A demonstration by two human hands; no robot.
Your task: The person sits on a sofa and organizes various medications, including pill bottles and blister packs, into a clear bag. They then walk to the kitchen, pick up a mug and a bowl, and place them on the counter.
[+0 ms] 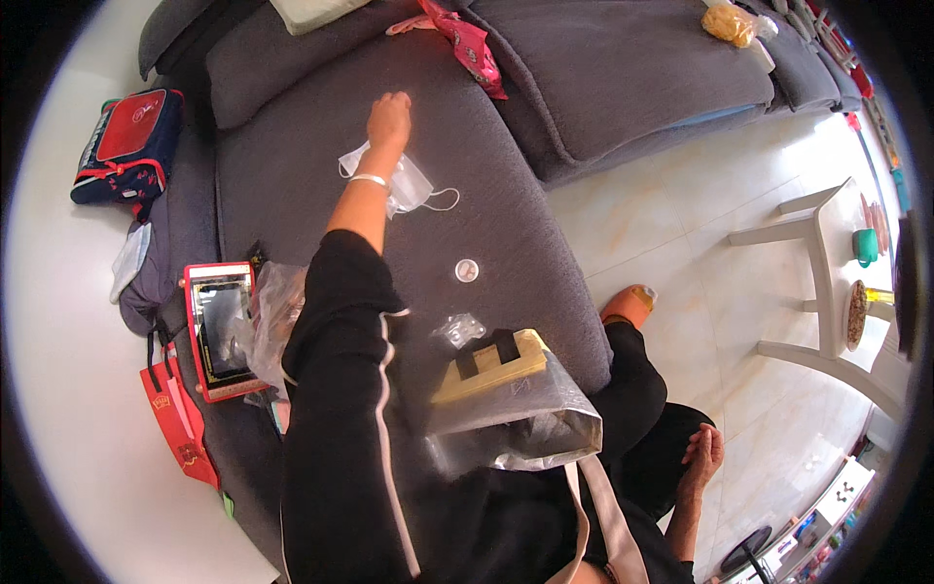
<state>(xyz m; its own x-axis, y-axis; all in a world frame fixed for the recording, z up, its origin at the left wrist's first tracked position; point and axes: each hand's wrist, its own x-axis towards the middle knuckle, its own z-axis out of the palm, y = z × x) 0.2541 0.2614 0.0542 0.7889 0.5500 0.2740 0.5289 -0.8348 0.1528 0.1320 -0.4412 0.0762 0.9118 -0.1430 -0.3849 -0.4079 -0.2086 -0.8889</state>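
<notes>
My left hand (pixel 390 125) reaches over the grey sofa seat (pixel 503 219), its fingers curled; whether it holds anything is hidden. Under its wrist lies a white face mask (pixel 410 182) with ear loops. Nearer to me on the seat are a small round white item (pixel 467 271) and a clear piece of packaging (pixel 463 330). A silvery bag (pixel 511 409) with a yellow top edge and black handles sits before my body, its opening towards me. My right hand (pixel 705 447) rests by my black trouser leg, fingers bent, with nothing visible in it.
A red-framed tablet-like device (pixel 225 332), a clear plastic bag (pixel 276 314) and a red paper bag (pixel 179 420) lie left. A dark blue and red backpack (pixel 130 146) stands on the sofa's side. A pink bag (pixel 471 55) lies farther back. Right is a white stool (pixel 828 270).
</notes>
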